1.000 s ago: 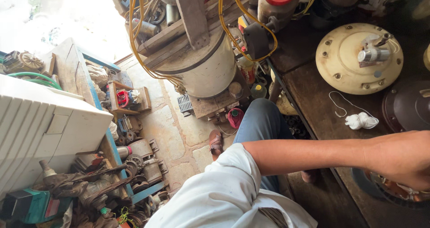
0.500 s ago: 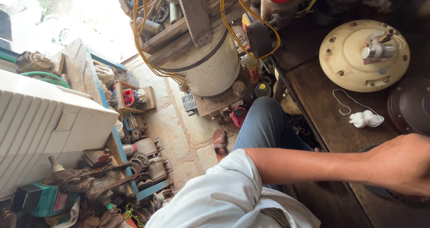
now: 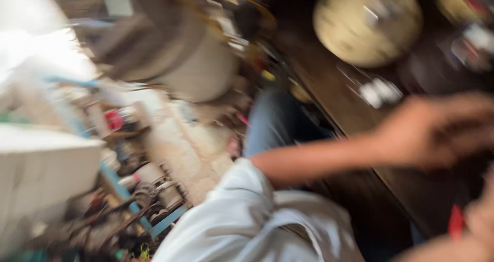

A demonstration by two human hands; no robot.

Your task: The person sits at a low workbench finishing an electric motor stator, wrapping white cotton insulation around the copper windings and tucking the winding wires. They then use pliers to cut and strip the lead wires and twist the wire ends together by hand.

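Broadly smeared by motion, so only coarse shapes to go on. Largest, along the right side: a dark wooden workbench point(image 3: 329, 87) running up and away. Below it, at bottom centre, a loose white cloth shirt sleeve point(image 3: 247, 226), with a blue denim trouser leg point(image 3: 278, 123) above it. Further up, left of centre, a pale cylindrical metal drum point(image 3: 200, 71); on the bench at top, a round cream-coloured metal disc point(image 3: 368, 25). Stretched out from that sleeve across the bench, the left hand point(image 3: 437, 133), low over the dark wood at the right edge, fingers seemingly loosely curled. Cannot tell whether spread or closed, nor whether touching anything. Judged as a reach over the bench top rather than a settled grip. Any next move there calls for slowing down and getting the fingers clear of the blur onto one item. At the bottom right corner, the right hand point(image 3: 481, 226), only partly in frame, grip unreadable too. Nearest the left hand, just up-left of it on the bench, a small white lumpy object point(image 3: 381, 92), apart from the fingers. Smallest: a thin red sliver of something point(image 3: 455, 223) just beside the right hand, held or merely near, impossible to say.
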